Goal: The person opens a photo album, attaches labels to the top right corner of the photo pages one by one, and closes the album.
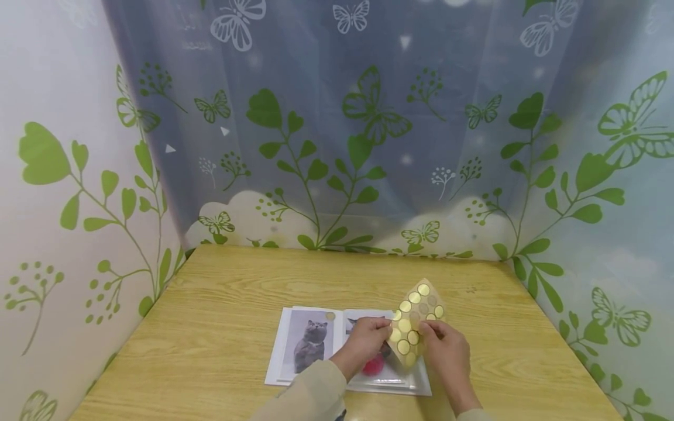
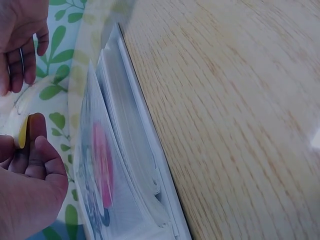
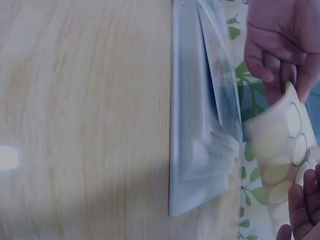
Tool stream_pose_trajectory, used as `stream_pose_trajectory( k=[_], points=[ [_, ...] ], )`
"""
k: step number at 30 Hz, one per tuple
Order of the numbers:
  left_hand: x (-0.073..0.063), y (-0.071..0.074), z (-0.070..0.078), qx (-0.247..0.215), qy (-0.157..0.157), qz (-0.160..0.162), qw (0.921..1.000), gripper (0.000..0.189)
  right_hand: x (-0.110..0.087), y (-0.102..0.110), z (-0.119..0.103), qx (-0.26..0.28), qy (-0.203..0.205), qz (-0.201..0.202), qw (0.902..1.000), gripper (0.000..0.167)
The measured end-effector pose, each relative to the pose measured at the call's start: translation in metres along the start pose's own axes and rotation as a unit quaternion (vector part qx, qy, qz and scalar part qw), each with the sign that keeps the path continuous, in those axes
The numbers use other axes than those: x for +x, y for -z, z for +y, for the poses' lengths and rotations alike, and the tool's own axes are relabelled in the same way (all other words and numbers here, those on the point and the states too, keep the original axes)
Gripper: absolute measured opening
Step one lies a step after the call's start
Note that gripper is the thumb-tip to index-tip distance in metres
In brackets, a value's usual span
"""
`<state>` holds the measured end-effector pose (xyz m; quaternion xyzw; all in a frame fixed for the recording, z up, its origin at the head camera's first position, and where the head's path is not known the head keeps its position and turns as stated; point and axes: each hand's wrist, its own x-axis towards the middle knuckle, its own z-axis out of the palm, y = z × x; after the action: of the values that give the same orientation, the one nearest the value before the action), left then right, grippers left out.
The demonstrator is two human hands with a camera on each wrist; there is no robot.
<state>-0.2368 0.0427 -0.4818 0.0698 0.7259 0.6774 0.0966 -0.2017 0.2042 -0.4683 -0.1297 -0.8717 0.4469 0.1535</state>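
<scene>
Both hands hold a sheet of round gold stickers [image 1: 404, 324] tilted up over an open photo album [image 1: 274, 362]. My left hand [image 1: 365, 342] pinches the sheet's left edge between thumb and fingers. A bit of yellow [image 2: 23, 132] shows between its fingertips in the left wrist view. At the right side my right hand [image 1: 447, 354] has its thumb and forefinger on the sheet. Several spots on the sheet are bare. The left page shows a grey cat photo [image 1: 310, 345] with a round gold sticker [image 1: 330, 316] near its top corner. The right page, partly hidden, has a pink round shape [image 1: 372, 365].
Underneath is a wood-grain table [image 1: 210, 316], with the album near its front. A curtain [image 1: 326, 175] printed with green leaves and butterflies rises behind the table and along both sides.
</scene>
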Motion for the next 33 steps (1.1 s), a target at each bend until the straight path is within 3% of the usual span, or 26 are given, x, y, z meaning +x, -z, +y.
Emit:
stream_pose_trajectory(
  k=[8, 14, 18, 26, 33],
  points=[
    [0.001, 0.000, -0.003, -0.004, -0.007, 0.006, 0.9999, 0.022, 0.005, 0.019, 0.002, 0.008, 0.003, 0.015, 0.9998, 0.031],
    [0.001, -0.012, -0.008, -0.009, -0.001, 0.010, 0.9999, 0.022, 0.009, 0.030, 0.001, 0.016, -0.001, 0.006, 0.9999, 0.037],
    [-0.001, -0.023, -0.009, 0.006, -0.003, -0.005, 1.0000, 0.022, 0.010, 0.034, 0.000, 0.029, -0.005, 0.002, 0.9996, 0.040],
    [-0.009, -0.043, -0.007, 0.037, 0.024, -0.071, 0.9965, 0.024, 0.010, 0.033, -0.001, 0.027, -0.023, 0.015, 0.9993, 0.041],
    [-0.013, -0.042, -0.003, 0.058, -0.004, -0.095, 0.9938, 0.029, 0.011, 0.030, 0.001, 0.025, -0.025, 0.005, 0.9994, 0.036]
  ],
)
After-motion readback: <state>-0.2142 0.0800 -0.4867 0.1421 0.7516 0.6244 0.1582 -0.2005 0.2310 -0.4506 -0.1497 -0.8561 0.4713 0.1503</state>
